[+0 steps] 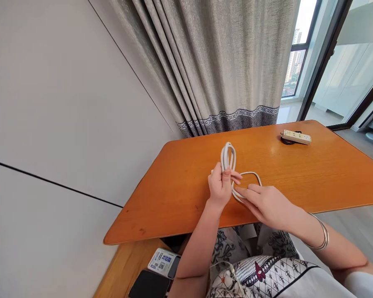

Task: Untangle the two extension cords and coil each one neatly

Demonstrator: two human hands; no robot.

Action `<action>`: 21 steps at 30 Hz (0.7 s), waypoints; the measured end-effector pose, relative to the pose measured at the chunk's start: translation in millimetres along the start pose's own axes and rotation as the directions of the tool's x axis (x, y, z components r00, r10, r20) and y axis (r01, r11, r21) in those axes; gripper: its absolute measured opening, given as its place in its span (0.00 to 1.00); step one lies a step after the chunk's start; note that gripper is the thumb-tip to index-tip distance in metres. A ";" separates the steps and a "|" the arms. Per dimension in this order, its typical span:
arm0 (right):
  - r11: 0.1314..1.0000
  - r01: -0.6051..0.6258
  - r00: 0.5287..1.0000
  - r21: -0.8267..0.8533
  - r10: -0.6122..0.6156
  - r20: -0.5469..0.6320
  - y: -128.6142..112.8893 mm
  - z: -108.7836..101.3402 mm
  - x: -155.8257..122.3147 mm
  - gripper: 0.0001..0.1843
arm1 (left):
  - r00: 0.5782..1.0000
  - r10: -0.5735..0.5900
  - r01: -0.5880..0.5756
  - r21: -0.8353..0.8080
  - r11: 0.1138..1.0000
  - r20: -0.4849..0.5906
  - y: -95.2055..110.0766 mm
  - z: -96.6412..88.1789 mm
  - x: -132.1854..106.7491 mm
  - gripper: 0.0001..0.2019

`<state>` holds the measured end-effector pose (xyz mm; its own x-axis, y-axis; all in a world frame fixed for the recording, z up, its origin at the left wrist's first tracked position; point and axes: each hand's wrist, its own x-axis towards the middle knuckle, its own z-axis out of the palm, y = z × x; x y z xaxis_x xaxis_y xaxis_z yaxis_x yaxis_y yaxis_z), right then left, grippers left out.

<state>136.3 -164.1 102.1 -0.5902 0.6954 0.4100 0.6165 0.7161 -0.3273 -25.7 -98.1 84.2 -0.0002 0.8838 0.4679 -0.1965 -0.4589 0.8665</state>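
Note:
A white cable (226, 154) is gathered in several loops above the wooden table. My left hand (221, 182) is closed around the bundle, with the loops standing up out of the top of the fist. To its right, my right hand (264, 203) has its fingers pressed together on a lower stretch of the same cable. One loose curve of it arches over the right fingers. The cable's ends are hard to make out behind the hands.
The orange-brown table (174, 186) spreads under both hands. A white power strip (296, 137) with a black cord lies at its far right. Below the left edge, a dark phone (149, 284) and a printed white card (161, 261) rest on a wooden surface. Behind hangs a grey curtain (230, 62).

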 end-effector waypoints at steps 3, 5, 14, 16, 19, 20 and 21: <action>0.999 0.046 0.994 0.004 -0.045 -0.105 6.0 -19.3 11.4 0.21 | 0.978 -0.141 0.142 0.007 0.990 0.152 8.4 -3.0 -1.6 0.23; 1.000 0.025 0.986 0.012 -0.023 -0.164 13.3 -29.4 20.4 0.22 | 0.914 -0.259 0.283 -0.033 0.959 0.311 13.2 -3.8 -3.1 0.26; 0.892 -0.067 0.997 0.447 0.076 -0.002 69.4 -42.7 46.2 0.23 | 0.758 -0.336 0.566 -0.306 0.766 0.559 9.5 -8.5 0.2 0.25; 0.795 -0.159 0.986 0.585 0.093 0.141 72.3 -42.2 44.6 0.23 | 0.753 -0.341 0.571 -0.302 0.763 0.563 7.4 -9.2 1.1 0.24; 0.809 -0.201 0.978 0.552 0.131 0.164 67.3 -45.6 41.9 0.23 | 0.735 -0.376 0.593 -0.266 0.760 0.564 7.5 -10.6 2.3 0.25; 0.846 -0.188 0.981 0.499 0.138 0.136 64.8 -47.7 41.4 0.24 | 0.722 -0.390 0.604 -0.246 0.758 0.571 8.2 -11.3 2.7 0.25; 0.879 -0.171 0.985 0.445 0.137 0.109 62.7 -50.0 41.1 0.25 | 0.707 -0.401 0.616 -0.228 0.754 0.583 9.0 -12.0 2.9 0.25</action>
<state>176.7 -93.6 141.0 -0.5538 0.7890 0.2661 0.4108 0.5369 -0.7369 -39.3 -98.6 91.3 0.6501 0.7551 0.0848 -0.3718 0.2187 0.9022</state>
